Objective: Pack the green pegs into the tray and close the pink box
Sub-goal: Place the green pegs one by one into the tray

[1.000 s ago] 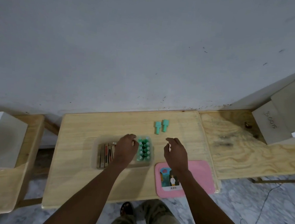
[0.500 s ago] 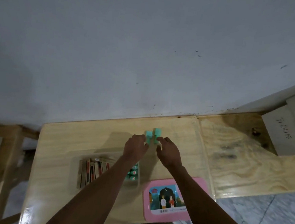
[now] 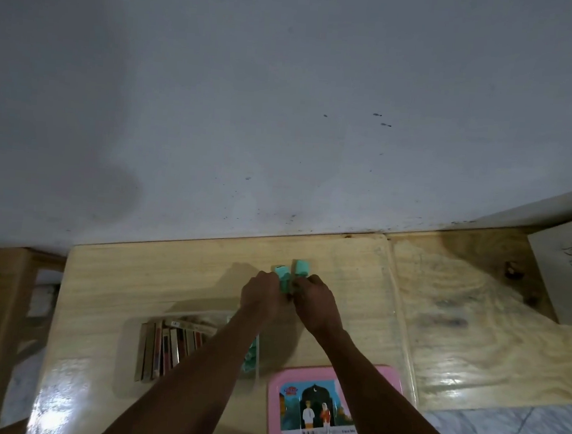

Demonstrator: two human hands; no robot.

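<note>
The left hand (image 3: 260,295) and right hand (image 3: 315,303) sit knuckle to knuckle on the wooden table (image 3: 107,292), each with fingers curled round the stem of one of the two loose green pegs (image 3: 281,276); the pegs' square heads stick out just beyond the fingertips, towards the wall (image 3: 252,111). Behind the wrists, the left forearm crosses over the clear tray (image 3: 257,358) and hides most of it, so only a sliver of the packed pegs (image 3: 249,363) shows beside the arm. Left of that sliver stands a row of brown slats (image 3: 164,351). Under the right forearm lies the pink box (image 3: 331,412), its lid picture showing two figures before a dark arch; the small print is unreadable. Far to the right of the fingers, a grey block (image 3: 571,273) bears handwriting, seemingly "JS 0015". Half a second ago the fingertips only met the pegs; now they wrap them.
</note>
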